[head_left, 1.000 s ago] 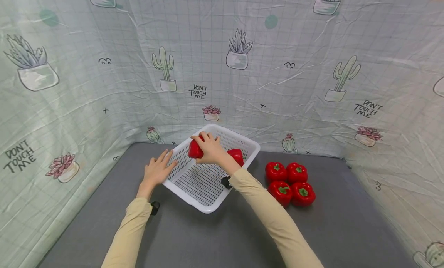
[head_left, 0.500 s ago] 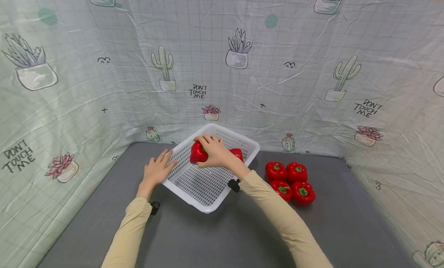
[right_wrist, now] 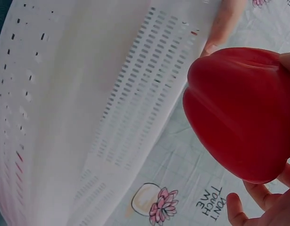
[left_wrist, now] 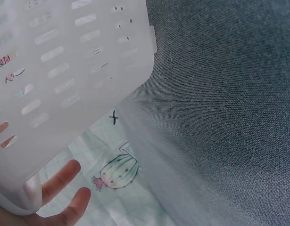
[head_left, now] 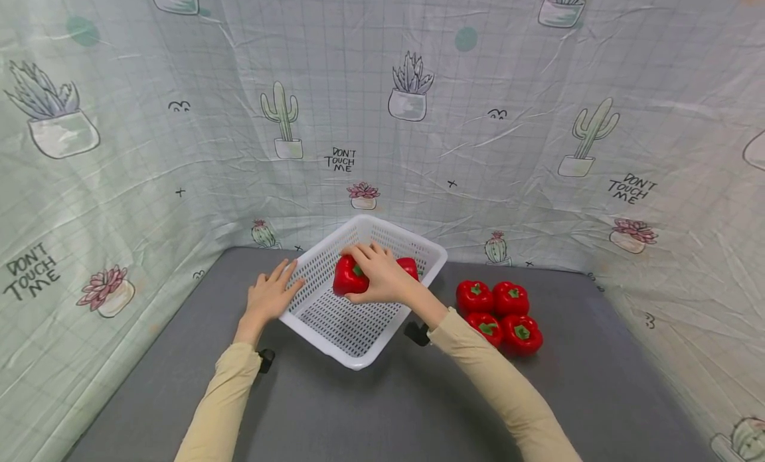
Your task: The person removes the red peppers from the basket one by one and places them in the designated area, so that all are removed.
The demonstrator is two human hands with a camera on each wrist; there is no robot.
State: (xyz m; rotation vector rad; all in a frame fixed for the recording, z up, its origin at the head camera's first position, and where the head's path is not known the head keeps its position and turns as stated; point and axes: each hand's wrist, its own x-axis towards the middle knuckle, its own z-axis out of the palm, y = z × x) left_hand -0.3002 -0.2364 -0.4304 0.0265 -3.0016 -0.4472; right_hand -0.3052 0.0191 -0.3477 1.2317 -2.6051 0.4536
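Note:
A white slotted plastic basket [head_left: 358, 367] stands on the grey table. My left hand [head_left: 270, 295] holds its left rim, thumb inside and fingers outside; in the left wrist view, two fingertips [left_wrist: 69, 174] show past the wall. Over the basket, my right hand [head_left: 382, 276] grips a red bell pepper [head_left: 348, 277], which fills the right side of the right wrist view. Another red bell pepper [head_left: 408, 267] lies in the basket, partly hidden behind that hand.
Several red bell peppers [head_left: 510, 299] stand in a tight cluster to the right of the basket, stems up; the right sleeve [head_left: 502, 382] partly covers one. Behind the table [head_left: 597, 382] hangs a curtain [head_left: 454, 143] printed with cacti.
My right hand has drawn the bell pepper to the right and nearer to me over the basket. The left hand and the basket stay in place.

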